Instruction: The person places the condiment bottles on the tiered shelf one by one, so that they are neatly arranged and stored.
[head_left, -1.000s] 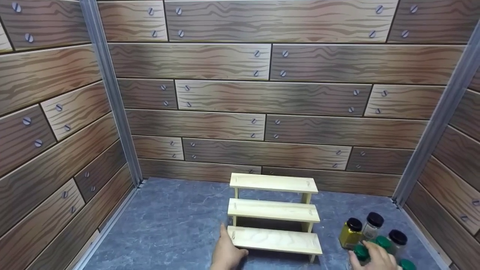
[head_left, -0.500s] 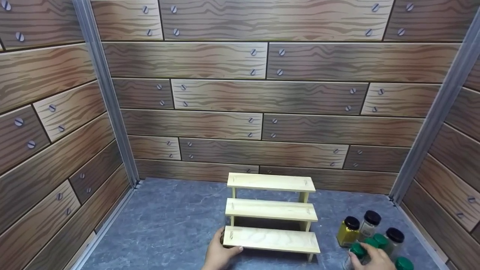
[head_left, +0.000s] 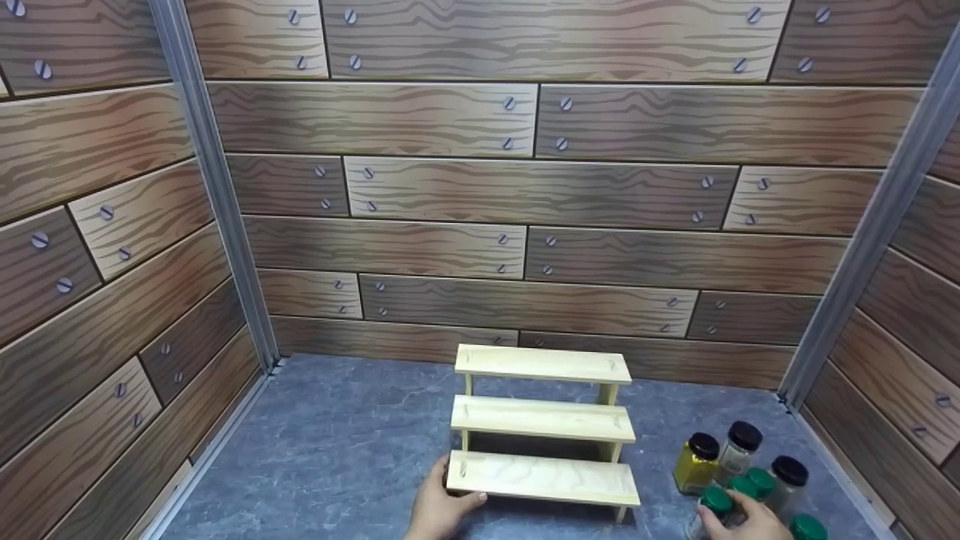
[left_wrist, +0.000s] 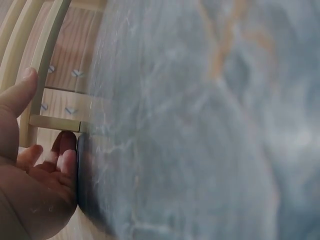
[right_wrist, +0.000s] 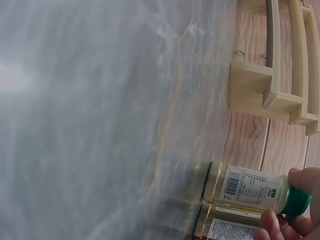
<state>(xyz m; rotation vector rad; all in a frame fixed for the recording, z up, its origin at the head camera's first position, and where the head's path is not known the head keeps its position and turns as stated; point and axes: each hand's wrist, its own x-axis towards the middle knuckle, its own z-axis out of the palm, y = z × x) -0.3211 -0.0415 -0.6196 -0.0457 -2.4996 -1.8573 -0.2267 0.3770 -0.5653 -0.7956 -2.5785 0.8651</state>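
On the worktop (head_left: 337, 450) stands a three-step wooden rack (head_left: 544, 418), its lower left end gripped by the person's left hand (head_left: 441, 510), fingers curled. To its right, among other jars (head_left: 695, 474), the right hand (head_left: 751, 520) pinches a labelled jar (right_wrist: 250, 189) by its green cap (head_left: 715, 499).

The left hand (head_left: 441, 508) and right hand (head_left: 752, 521) are bare. The left thumb (left_wrist: 21, 95) narrows to a rounded tip; the right fingertips (right_wrist: 270, 218) look blunt and smooth.
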